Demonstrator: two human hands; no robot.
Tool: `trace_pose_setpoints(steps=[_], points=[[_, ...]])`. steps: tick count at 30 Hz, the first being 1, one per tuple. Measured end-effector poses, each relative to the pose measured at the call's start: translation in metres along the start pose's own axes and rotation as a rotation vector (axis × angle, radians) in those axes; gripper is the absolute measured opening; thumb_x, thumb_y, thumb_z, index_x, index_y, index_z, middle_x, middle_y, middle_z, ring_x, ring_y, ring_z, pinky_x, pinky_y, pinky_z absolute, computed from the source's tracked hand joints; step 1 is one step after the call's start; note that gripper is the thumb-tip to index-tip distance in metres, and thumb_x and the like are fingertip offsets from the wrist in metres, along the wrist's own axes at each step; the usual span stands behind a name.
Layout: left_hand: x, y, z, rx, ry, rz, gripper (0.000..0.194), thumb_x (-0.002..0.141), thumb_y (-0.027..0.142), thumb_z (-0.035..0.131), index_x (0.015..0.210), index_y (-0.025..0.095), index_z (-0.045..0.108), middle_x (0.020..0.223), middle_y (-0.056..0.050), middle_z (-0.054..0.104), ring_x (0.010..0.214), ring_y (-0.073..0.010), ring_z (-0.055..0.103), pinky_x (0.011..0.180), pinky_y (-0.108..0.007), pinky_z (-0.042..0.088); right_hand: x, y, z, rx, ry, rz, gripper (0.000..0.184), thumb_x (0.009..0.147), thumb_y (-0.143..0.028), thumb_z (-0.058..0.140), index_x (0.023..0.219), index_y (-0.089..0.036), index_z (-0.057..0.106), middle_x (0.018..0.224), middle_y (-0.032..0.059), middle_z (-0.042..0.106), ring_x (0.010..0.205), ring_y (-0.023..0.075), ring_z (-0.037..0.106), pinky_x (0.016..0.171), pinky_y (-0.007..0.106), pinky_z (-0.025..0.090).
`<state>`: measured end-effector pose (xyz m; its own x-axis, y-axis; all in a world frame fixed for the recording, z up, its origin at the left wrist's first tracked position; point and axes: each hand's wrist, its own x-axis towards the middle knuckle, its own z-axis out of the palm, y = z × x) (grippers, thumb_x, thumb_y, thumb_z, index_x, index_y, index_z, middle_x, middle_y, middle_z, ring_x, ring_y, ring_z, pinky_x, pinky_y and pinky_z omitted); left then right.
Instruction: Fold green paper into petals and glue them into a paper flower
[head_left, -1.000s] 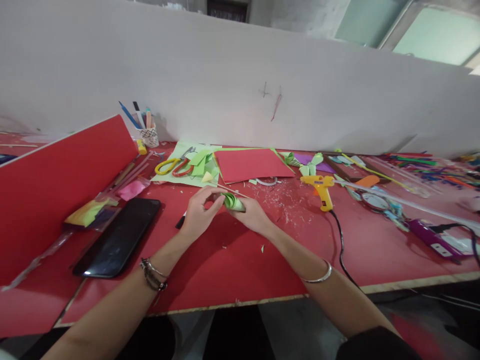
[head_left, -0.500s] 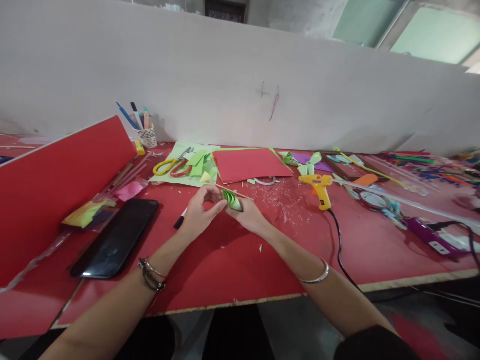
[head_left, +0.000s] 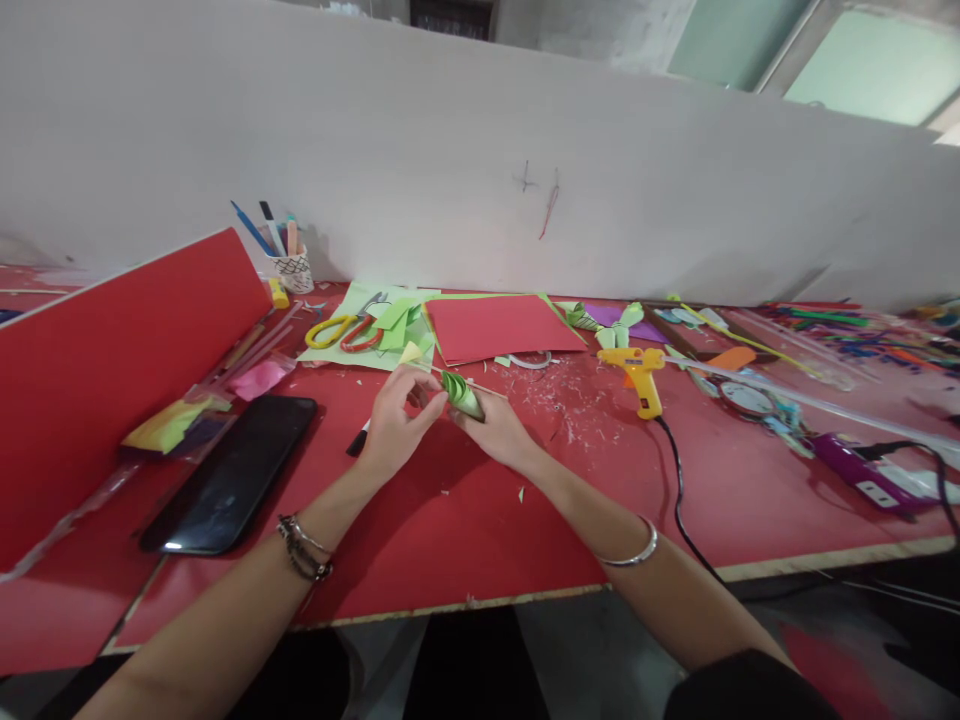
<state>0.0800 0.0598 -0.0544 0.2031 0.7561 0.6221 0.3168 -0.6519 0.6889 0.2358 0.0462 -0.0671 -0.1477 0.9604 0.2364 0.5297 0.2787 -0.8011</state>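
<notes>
A rolled green paper piece (head_left: 463,396) with layered, leaf-like folds is held above the red tabletop. My right hand (head_left: 496,430) wraps its lower end, with the fingers mostly hidden behind it. My left hand (head_left: 396,418) curls in from the other side, thumb and fingertips pinched at the upper folds. A thin wooden stick (head_left: 486,388) shows just behind the hands. Under my left hand lies a black-capped marker (head_left: 358,440), partly covered. A pale yellow-green paper scrap (head_left: 409,353) is just beyond my left fingers.
Scissors with yellow and red handles (head_left: 330,331) lie on green paper sheets. Behind my hands is red paper (head_left: 499,328). A yellow glue gun (head_left: 639,378) with a black cord sits at right, near a purple power strip (head_left: 870,480). A black phone (head_left: 232,475) is at left.
The green paper piece has tilted slightly and its folds look more bunched. My left thumb and fingers have shifted a little along its upper edge; my right hand keeps its hold.
</notes>
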Motion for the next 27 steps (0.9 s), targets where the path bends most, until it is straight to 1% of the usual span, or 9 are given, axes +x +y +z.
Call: trace_pose_setpoints(steps=[4,11,19,24,27], points=[[0.0002,0.0007,-0.0005,0.009,-0.027,-0.001,0.002,0.078,0.020,0.055,0.078,0.018,0.056,0.077,0.000,0.052,0.064,-0.0095,0.048,0.059,-0.022,0.043,-0.0003,-0.0005,-0.0002,0.000,-0.001,-0.001,0.021,0.076,-0.032,0.051,0.087,-0.016,0.059,0.075,0.0019,0.061,0.070,0.0149,0.054,0.064,0.026,0.041],[-0.0012,-0.0019,-0.0003,0.007,-0.053,-0.015,0.007,0.079,0.020,0.053,0.079,0.018,0.060,0.075,0.000,0.055,0.061,-0.0095,0.048,0.056,-0.021,0.043,-0.0022,-0.0005,-0.0012,-0.025,-0.005,-0.023,0.021,0.077,-0.030,0.051,0.091,-0.017,0.059,0.078,0.0026,0.061,0.071,0.0152,0.055,0.066,0.027,0.041],[-0.0008,-0.0012,0.0005,0.003,-0.038,-0.031,0.007,0.078,0.019,0.053,0.076,0.018,0.059,0.073,0.000,0.053,0.058,-0.0090,0.047,0.051,-0.020,0.040,-0.0022,-0.0015,-0.0012,-0.035,-0.044,-0.010,0.017,0.076,-0.033,0.051,0.078,-0.016,0.055,0.065,-0.0020,0.051,0.058,0.0109,0.046,0.056,0.023,0.036],[0.0005,-0.0010,-0.0001,-0.041,-0.014,-0.060,0.007,0.077,0.015,0.052,0.073,0.018,0.057,0.071,0.002,0.050,0.057,-0.0087,0.045,0.052,-0.022,0.040,-0.0039,-0.0017,-0.0005,-0.032,-0.062,-0.004,0.018,0.076,-0.034,0.050,0.074,-0.016,0.052,0.063,-0.0031,0.046,0.056,0.0098,0.041,0.054,0.023,0.033],[0.0015,-0.0035,0.0004,-0.054,-0.015,-0.065,0.008,0.077,0.014,0.052,0.073,0.019,0.056,0.070,0.002,0.049,0.056,-0.0085,0.045,0.050,-0.021,0.039,-0.0039,-0.0007,-0.0005,-0.032,-0.071,-0.002,0.020,0.076,-0.036,0.050,0.074,-0.016,0.051,0.063,-0.0031,0.044,0.056,0.0099,0.041,0.054,0.023,0.032]])
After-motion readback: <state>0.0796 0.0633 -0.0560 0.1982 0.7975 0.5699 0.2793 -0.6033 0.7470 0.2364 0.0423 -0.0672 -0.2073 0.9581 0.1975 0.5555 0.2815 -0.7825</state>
